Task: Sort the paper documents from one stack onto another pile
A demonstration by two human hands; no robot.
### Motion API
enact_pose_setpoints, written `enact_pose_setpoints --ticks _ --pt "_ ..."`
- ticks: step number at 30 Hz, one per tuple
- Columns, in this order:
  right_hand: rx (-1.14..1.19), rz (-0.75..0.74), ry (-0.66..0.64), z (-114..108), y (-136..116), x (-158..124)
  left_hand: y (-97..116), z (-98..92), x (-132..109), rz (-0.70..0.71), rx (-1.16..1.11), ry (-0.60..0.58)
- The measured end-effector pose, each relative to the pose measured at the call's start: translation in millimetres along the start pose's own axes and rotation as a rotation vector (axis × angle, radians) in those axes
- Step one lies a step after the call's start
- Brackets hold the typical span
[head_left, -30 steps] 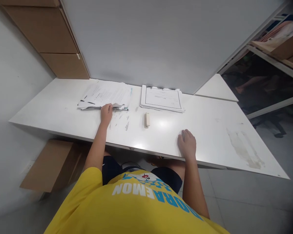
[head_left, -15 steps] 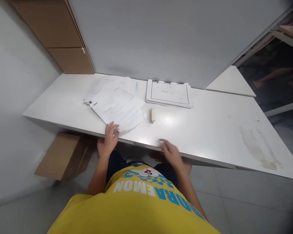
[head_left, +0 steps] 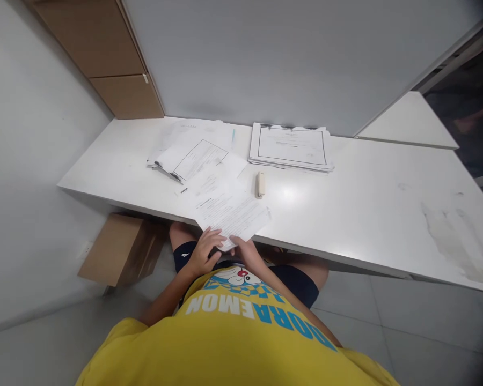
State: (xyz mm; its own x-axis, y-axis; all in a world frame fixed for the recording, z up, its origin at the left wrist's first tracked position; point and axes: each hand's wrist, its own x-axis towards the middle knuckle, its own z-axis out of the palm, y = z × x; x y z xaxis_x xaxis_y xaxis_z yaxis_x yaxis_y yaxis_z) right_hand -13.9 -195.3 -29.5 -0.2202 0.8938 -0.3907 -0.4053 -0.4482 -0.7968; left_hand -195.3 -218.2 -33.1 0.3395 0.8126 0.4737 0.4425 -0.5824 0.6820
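Note:
A printed sheet of paper juts over the desk's front edge toward my lap. My left hand rests on its near left corner with the fingers stretched out. At the near edge, my right hand pinches the sheet, thumb on top and the other fingers hidden beneath. Just beyond lie more loose papers, one with a black border. A cream stapler stands to the right of the sheet. Behind the stapler is a neat stack of bordered papers.
The white desk runs along a grey partition and bears stains at its right end. Brown cardboard boxes stand at the back left corner. Another cardboard box sits below the desk on the left.
The printed sheet has come toward me, over the desk edge. My right hand has moved left and taken hold of it. My left hand has shifted right, uncovering more bordered paper behind.

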Motion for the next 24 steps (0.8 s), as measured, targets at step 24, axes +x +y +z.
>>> enact_pose_setpoints --ticks 24 --pt "-0.051 0.083 0.172 -72 15 -27 -107 -107.6 126 -0.831 -0.737 1.143"
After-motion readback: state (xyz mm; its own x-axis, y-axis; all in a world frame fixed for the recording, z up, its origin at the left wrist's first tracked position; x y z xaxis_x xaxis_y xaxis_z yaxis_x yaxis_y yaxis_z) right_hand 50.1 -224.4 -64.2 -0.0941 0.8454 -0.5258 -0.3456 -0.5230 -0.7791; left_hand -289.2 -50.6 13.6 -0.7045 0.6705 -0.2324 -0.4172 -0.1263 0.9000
